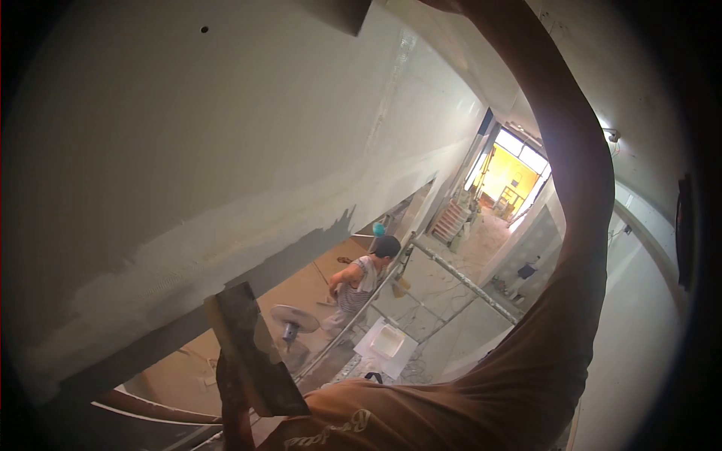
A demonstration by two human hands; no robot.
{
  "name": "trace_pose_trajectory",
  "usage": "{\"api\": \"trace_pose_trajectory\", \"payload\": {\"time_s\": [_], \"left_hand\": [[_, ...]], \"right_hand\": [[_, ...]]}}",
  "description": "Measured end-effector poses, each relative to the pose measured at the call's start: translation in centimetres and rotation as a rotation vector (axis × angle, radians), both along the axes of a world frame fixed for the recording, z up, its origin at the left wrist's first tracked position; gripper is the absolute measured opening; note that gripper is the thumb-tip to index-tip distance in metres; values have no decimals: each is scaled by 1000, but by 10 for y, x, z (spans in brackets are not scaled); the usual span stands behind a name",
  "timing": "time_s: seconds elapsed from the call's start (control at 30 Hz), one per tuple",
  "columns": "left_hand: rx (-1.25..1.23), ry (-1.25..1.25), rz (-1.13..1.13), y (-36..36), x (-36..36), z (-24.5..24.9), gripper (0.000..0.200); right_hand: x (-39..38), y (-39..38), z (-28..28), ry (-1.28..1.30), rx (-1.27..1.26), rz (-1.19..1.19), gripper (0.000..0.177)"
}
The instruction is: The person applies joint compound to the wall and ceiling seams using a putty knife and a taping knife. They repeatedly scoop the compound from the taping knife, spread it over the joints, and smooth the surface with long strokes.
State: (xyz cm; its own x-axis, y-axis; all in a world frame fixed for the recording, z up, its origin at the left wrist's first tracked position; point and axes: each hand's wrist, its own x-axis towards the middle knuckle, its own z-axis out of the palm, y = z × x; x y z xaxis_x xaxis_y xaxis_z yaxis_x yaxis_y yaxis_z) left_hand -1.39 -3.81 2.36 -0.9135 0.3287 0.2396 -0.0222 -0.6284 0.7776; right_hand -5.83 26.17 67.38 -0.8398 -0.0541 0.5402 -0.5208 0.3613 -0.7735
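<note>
My left hand sits at the bottom left, gripping a flat, plaster-stained trowel blade that tilts up toward the wall. The wall fills the left side, with pale fresh plaster above a darker grey band. My right arm, in a brown sleeve, is raised and leaves the frame at the top, so the hand is hidden. A dark corner of a flat tool lies against the wall at the top edge, close to where that arm ends.
Below me, another person in a striped shirt crouches on the floor beside a round flat tool. A white tub lies on the floor next to a scaffold pipe. Stairs and a bright yellow doorway lie farther back.
</note>
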Motion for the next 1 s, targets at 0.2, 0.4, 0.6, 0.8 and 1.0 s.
{"api": "trace_pose_trajectory", "payload": {"time_s": [0.2,0.4,0.6,0.8,1.0], "left_hand": [[148,-44,14,21,-3,49,44],[270,-43,-16,49,-24,76,47],[267,36,135,56,-10,134,50],[209,-58,394,31,16,161,39],[200,-116,427,45,25,148,46]], "right_hand": [[92,-4,-116,79,457,43,46],[117,-3,-316,98,702,184,79],[94,23,-398,250,704,74,83],[72,69,-330,323,418,-217,78],[6,96,-181,931,586,-536,57]]}}
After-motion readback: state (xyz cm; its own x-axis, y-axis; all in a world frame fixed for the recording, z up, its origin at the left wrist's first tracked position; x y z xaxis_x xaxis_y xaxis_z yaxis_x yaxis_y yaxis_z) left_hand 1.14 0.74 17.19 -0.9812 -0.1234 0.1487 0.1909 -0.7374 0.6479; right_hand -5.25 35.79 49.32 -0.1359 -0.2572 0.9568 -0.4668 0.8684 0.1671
